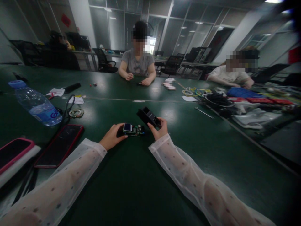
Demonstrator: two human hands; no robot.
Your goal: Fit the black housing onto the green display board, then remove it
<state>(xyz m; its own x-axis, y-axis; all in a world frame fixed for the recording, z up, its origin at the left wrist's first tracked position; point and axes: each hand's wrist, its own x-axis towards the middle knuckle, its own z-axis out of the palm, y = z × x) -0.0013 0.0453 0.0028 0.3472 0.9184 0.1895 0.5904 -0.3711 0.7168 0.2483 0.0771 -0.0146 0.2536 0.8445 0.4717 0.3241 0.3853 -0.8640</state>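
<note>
Circuit board (136,130) at or just over the tabletop (131,179), one end pinched in my left hand (111,138); my right hand (161,131) grips the tilted black casing (147,116) just beside it. The two are apart, and I judge the bare board needs light edge contact.

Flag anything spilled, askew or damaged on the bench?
No spill or damage visible. Cables lie tangled on the right. Bottle looks tilted, possibly lens distortion. Left hand holds an uncased circuit board; right hand, a black housing.
</note>
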